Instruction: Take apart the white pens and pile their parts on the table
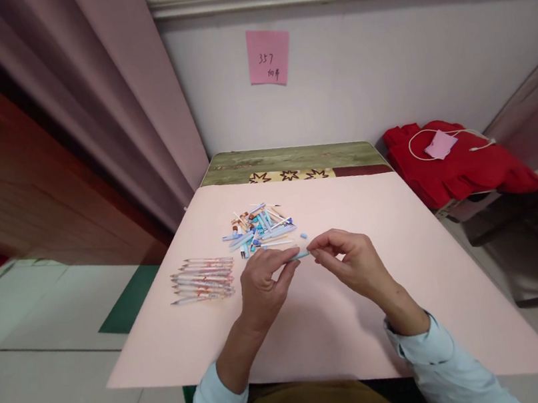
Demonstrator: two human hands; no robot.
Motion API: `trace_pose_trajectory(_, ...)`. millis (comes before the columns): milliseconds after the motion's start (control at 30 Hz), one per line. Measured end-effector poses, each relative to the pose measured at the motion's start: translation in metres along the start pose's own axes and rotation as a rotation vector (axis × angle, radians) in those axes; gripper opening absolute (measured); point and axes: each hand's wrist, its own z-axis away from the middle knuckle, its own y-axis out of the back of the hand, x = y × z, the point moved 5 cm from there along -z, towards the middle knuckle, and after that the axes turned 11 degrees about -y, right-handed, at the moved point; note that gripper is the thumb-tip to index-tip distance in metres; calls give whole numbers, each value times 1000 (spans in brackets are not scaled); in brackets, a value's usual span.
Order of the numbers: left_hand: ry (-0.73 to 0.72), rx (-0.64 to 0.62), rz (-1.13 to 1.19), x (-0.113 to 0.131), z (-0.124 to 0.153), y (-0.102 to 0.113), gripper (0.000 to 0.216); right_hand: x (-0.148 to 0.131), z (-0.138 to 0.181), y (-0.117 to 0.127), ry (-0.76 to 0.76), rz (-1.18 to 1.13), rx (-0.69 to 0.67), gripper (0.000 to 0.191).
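Between thumb and fingers, my left hand [265, 281] pinches a slim light-blue pen barrel [300, 255], held roughly level above the table. My right hand [353, 261] is closed in a pinch at the barrel's right end; what its fingertips grip is too small to make out. Just beyond the fingertips a small blue piece [303, 236] lies on the table. A loose pile of pen parts [266, 229], blue, white and brown, lies behind my left hand. To its left several patterned pens [202, 279] lie side by side, tips pointing left.
A pale pink sheet [371, 341] covers most of the table, whose green wood-look top [292, 155] shows at the back. Against the wall is a pink note [270, 57]. On the right, a red cloth [466, 168] carries a white cable and a pink paper. A curtain [130, 81] hangs at left.
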Motion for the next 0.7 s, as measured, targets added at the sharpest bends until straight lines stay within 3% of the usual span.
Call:
trace_pose_trajectory(100, -35, -35, -7, 1, 0, -1, 21, -2, 0, 1, -57, -38, -95, 12)
trace_pose_trajectory(267, -97, -116, 49, 2, 2, -5, 20, 8, -2, -5, -336, -495, -293, 28)
trace_pose_trajectory(500, 3, -194, 227, -9, 10, -13, 17, 45, 6, -44, -698, -1059, -660, 34)
trace_pose_trajectory(600, 118, -166, 268, -22, 16, -17, 15, 53, 12, -61, -776, -1199, -621, 35)
trace_pose_trajectory(700, 271, -77, 351, -39, 22, -19, 14, 54, 11, -69, -666, -1148, -442, 29)
